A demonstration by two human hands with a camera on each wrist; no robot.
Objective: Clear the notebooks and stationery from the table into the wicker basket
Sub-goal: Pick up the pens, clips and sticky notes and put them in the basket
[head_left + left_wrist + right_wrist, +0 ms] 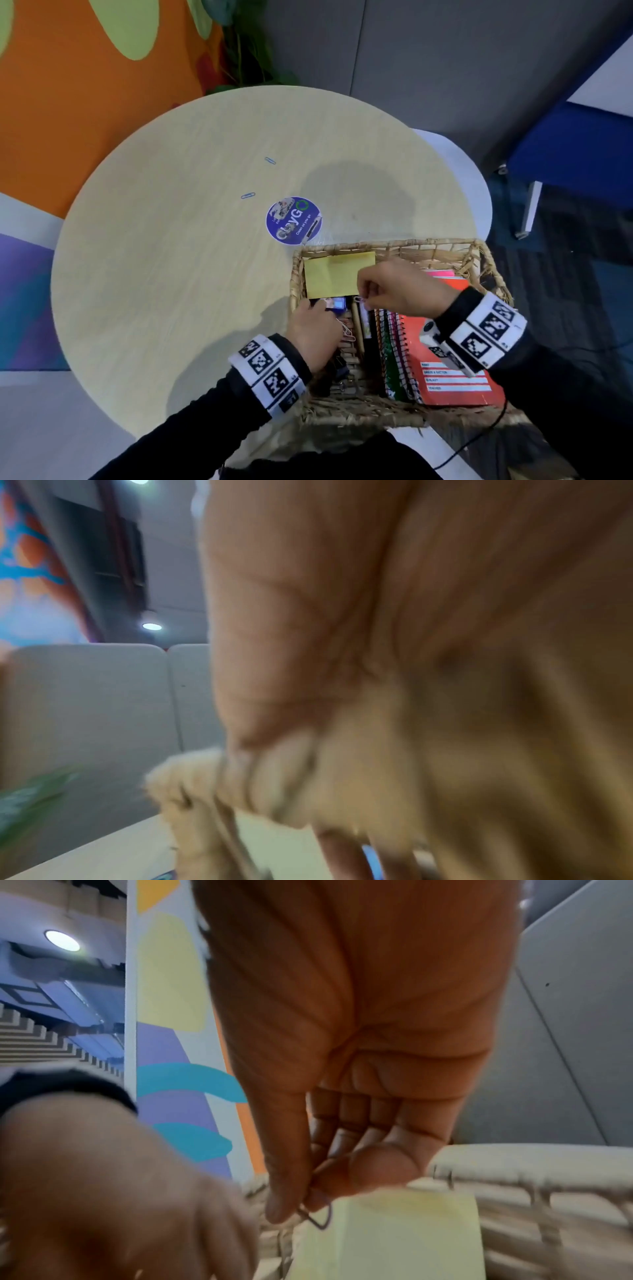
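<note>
The wicker basket (387, 244) stands at the table's front right and holds a yellow sticky pad (334, 275), an orange notebook (452, 380) and spiral notebooks (394, 346). Over the basket, my right hand (361, 298) pinches a small paper clip (318, 1215) between thumb and forefinger. My left hand (318, 325) reaches into the basket's left side, and several loose clips (346, 330) show at its fingers. Its grip is hidden and the left wrist view is blurred. Two blue paper clips (270, 160) (248, 195) lie on the round table.
A round blue sticker (294, 220) sits on the tabletop beside the basket's far left corner. A white chair (472, 178) stands behind the table and a blue seat (565, 154) at the right. A plant (246, 44) rises at the back.
</note>
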